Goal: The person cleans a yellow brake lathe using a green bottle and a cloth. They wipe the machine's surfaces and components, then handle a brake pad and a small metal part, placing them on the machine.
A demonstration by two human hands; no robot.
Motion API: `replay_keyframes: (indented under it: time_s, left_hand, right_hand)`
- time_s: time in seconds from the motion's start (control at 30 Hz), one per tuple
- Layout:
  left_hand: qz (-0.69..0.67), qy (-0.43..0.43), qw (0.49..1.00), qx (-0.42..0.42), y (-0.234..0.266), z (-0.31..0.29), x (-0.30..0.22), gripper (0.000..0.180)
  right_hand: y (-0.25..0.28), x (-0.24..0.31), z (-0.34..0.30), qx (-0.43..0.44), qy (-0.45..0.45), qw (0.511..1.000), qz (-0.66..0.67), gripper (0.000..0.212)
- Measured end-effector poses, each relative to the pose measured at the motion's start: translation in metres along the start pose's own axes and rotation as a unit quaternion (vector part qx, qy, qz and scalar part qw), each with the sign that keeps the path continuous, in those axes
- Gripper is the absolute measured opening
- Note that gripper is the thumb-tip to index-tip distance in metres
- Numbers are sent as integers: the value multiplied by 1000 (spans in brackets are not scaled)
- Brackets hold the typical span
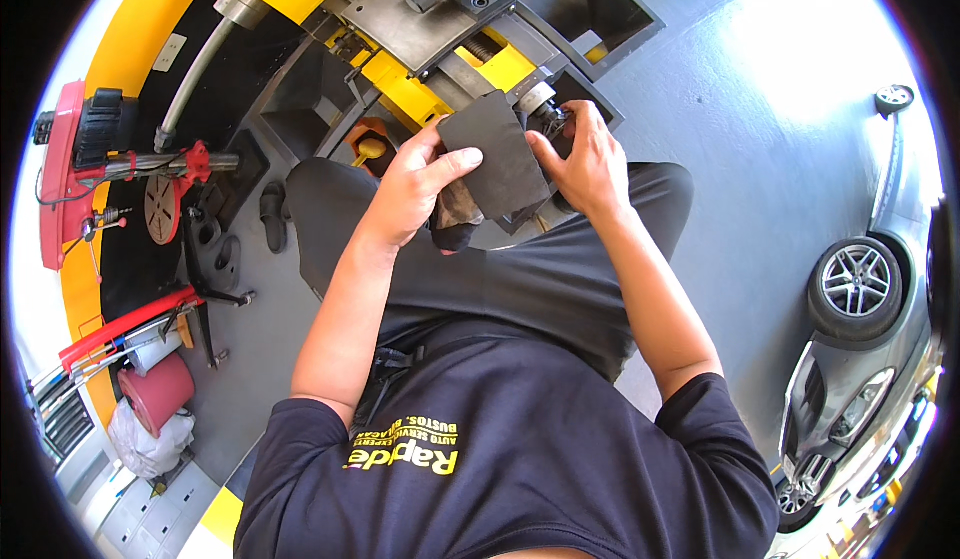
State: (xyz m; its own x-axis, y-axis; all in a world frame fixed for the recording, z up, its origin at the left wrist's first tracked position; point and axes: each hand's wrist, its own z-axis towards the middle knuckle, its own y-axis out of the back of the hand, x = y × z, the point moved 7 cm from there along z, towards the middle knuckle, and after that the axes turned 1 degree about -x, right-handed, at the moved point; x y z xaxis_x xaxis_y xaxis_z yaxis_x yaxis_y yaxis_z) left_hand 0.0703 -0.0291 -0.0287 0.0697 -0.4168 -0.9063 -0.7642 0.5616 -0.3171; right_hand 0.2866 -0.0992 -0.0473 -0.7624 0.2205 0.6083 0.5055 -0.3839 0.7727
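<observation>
Sheet (490, 164): dark grey, stiff-looking, raised in front of the person's body, over the near side of the machine; its lower edge looks slightly uneven.
Left hand (415, 184): fingers gripping the sheet at its left edge, thumb flat on the upper face, the other fingers mostly hidden behind.
Right hand (590, 164): fingers bent, beside the sheet's right edge; thumb reaching to that edge, whether touching or just short of it I cannot tell; nor whether the fingers hold the spindle (550, 117) behind.
Cloth (458, 204): brown and stained, showing below the left thumb, partly covered by the sheet; whether the left fingers hold it too is unclear.
Step in hand: seemingly the handling and squaring-up of the sheet, borne mainly by the left fingers.
Next move: would call for a steady left grip, the sheet kept from flexing, and the right fingers placed surely on its free edge or clear of the metal.
Lathe (505, 63): yellow and grey, beyond the hands; contact with the sheet cannot be made out.
Scoop (372, 147): yellow, left of the left hand.
Drill press (65, 189): red, far left.
Car (862, 399): grey, far right, well apart.
</observation>
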Motion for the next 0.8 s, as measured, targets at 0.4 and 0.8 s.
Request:
replay_keyframes:
  time_s: [0.4,0.8]
  left_hand:
    - [20,-10,1000,5,-1,14,-9,42]
    - [88,-231,959,-142,106,102,-159,30]
  right_hand:
    - [4,12,21,11,158,980,-123,50]
    - [6,13,13,-14,166,982,-88,53]
